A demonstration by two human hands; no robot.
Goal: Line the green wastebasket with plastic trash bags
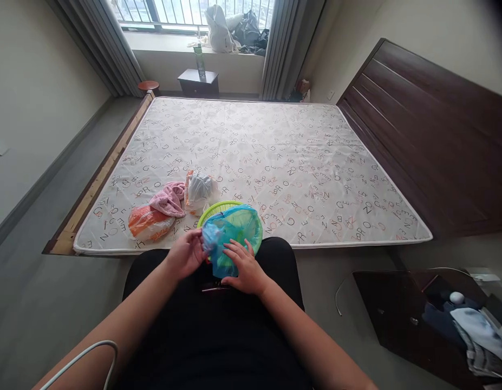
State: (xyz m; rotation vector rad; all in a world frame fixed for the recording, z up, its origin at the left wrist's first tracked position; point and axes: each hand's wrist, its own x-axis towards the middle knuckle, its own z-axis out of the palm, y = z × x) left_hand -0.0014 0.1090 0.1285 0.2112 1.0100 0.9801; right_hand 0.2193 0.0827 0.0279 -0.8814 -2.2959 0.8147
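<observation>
A green plastic basket [216,208] stands at the near edge of the mattress [275,157], lined with a blue plastic bag [234,230]. My left hand [186,253] is closed, pinching the bunched edge of the bag at its left side. My right hand [246,268] lies on the bag's lower part with fingers spread and pressing on the plastic. Left of the basket lie a white plastic bag [199,190], a pink cloth [169,199] and an orange and white bag [150,222].
A dark headboard [429,135] runs along the mattress's right side. A dark low table [429,319] with clothes stands at the lower right. A nightstand [198,82] and small round stool [148,85] stand under the window; bags lie on the sill [230,27]. A white cable [84,355] crosses the lower left.
</observation>
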